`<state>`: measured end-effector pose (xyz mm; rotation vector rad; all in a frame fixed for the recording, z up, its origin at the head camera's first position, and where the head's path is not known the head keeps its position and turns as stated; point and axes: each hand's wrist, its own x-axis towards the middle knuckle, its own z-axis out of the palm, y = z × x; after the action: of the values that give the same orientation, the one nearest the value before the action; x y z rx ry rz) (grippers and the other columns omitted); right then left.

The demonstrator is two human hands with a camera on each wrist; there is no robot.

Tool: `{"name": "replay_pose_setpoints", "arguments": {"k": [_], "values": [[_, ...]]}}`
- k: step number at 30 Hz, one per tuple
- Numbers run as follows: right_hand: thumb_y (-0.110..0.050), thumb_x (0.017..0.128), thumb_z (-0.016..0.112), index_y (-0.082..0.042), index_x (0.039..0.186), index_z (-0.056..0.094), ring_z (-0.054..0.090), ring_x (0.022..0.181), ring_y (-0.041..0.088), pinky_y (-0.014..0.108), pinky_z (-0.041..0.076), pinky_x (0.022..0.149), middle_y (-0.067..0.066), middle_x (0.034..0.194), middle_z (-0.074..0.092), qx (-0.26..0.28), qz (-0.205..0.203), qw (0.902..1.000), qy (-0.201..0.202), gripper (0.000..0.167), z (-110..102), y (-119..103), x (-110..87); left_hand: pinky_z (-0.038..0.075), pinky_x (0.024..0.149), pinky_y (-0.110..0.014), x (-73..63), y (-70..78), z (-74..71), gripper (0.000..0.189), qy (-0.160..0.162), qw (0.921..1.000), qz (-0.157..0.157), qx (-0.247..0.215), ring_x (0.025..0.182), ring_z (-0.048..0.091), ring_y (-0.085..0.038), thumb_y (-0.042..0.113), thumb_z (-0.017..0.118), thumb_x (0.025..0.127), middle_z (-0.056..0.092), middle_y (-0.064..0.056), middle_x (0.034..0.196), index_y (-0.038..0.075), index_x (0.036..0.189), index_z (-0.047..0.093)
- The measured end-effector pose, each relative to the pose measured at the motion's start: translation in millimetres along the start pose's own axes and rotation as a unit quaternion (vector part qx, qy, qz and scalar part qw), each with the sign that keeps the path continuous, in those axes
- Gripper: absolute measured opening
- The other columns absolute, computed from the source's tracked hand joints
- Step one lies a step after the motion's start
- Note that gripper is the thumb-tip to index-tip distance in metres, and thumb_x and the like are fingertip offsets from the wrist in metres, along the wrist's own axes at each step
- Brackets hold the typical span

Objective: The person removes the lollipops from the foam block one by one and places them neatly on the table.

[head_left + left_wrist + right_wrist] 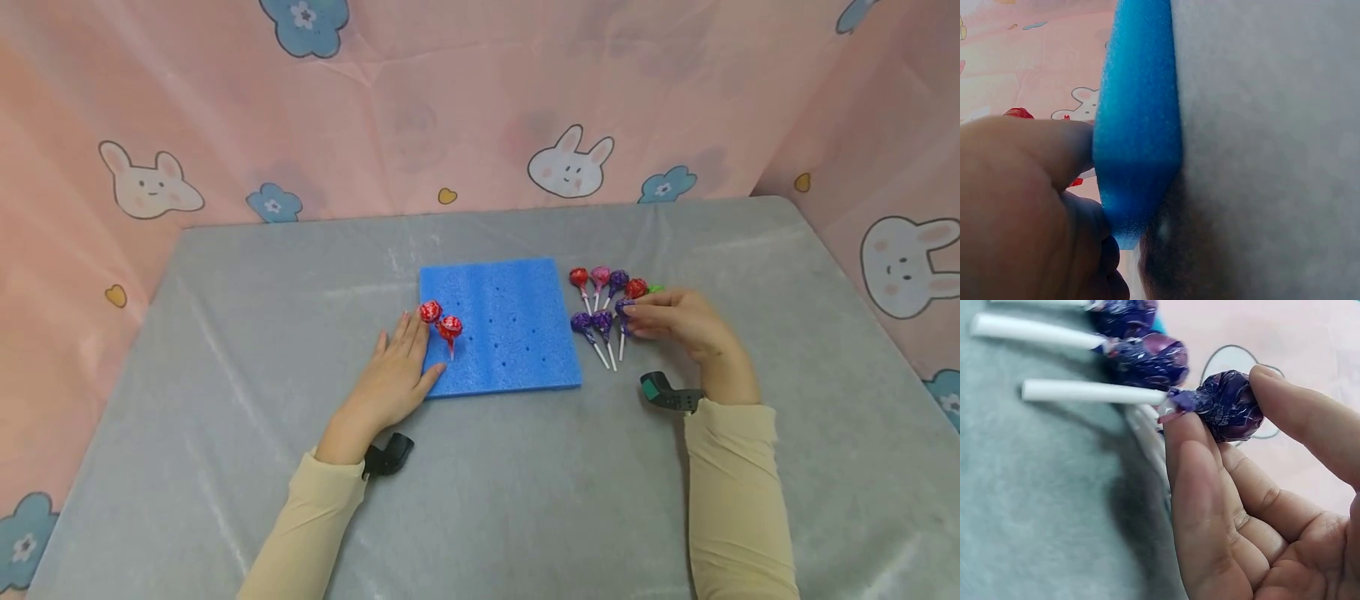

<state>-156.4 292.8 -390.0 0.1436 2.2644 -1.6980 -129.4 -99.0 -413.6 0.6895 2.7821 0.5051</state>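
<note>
A blue foam block [510, 362] with small holes lies flat on the table. Two red lollipops, one at the far left [431, 312] and one slightly nearer [451, 327], stand upright along its left side. With fairly straight fingers, my left hand [386, 379] rests at the block's left edge, the thumb on its near corner. To the right of the block, my right hand [686, 321] pinches a purple-wrapped lollipop [1229, 406] by its candy head. The white stick points away from the palm in the right wrist view. Two more purple lollipops [603, 323] [582, 322] lie just left of it.
Behind these lies a second row: a red lollipop [578, 277], a pink lollipop [600, 276], a purple lollipop [618, 279], another red lollipop [636, 288] and a partly hidden green one [656, 288]. A grey cloth covers the table [525, 500]; a pink curtain [465, 108] hangs behind.
</note>
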Motion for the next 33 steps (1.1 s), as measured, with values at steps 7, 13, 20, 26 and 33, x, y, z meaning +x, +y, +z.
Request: {"name": "replay_pose_setpoints", "arguments": {"k": [7,13,20,26,33], "values": [[-0.013,0.092,0.063,-0.008,0.088,0.070,0.065,0.073,0.009,0.025,0.055,0.070,-0.003,0.079,0.067,0.032,0.017,0.9993,-0.010,0.010,-0.5,2.9,4.9,0.002,0.112,-0.051,1.9,-0.8,-0.8,0.067,0.008,1.0000,0.001,0.000,0.143,-0.003,-0.031,0.036,0.039,0.101,0.000,-0.018,0.156,-0.005,0.147,0.013],[-0.012,0.091,0.064,-0.014,0.080,0.071,0.066,0.070,0.008,0.025,0.055,0.068,-0.003,0.076,0.067,0.039,0.038,0.9985,-0.004,0.013,-0.6,1.7,6.6,0.003,0.112,-0.052,2.3,-1.0,-2.1,0.068,0.010,0.9999,0.002,0.004,0.143,-0.003,-0.031,0.036,0.038,0.101,0.001,-0.018,0.156,-0.006,0.147,0.012],[-0.015,0.089,0.067,-0.003,0.089,0.071,0.067,0.069,0.010,0.026,0.055,0.068,-0.002,0.075,0.068,0.000,0.063,0.9980,-0.001,0.013,0.4,2.6,6.8,0.002,0.112,-0.051,1.2,-1.1,-0.9,0.067,0.001,1.0000,-0.004,0.004,0.143,-0.005,-0.030,0.037,0.037,0.101,0.000,-0.017,0.156,-0.005,0.148,0.011],[-0.015,0.089,0.066,0.014,0.111,0.060,0.067,0.071,0.007,0.026,0.055,0.070,-0.004,0.079,0.068,-0.030,0.072,0.9970,0.004,0.037,2.9,6.8,7.0,0.002,0.112,-0.052,-0.6,-1.0,0.6,0.067,-0.001,1.0000,-0.006,0.002,0.143,-0.004,-0.030,0.037,0.037,0.101,0.000,-0.016,0.156,-0.004,0.148,0.013],[-0.002,0.090,0.060,0.022,0.120,0.049,0.066,0.070,0.003,0.024,0.055,0.068,-0.006,0.079,0.067,-0.034,0.061,0.9976,0.002,0.039,1.6,13.0,7.1,0.003,0.112,-0.052,-0.3,-0.6,1.7,0.067,0.000,1.0000,-0.002,0.002,0.143,-0.004,-0.030,0.038,0.036,0.102,0.000,-0.016,0.156,-0.004,0.148,0.014]]}}
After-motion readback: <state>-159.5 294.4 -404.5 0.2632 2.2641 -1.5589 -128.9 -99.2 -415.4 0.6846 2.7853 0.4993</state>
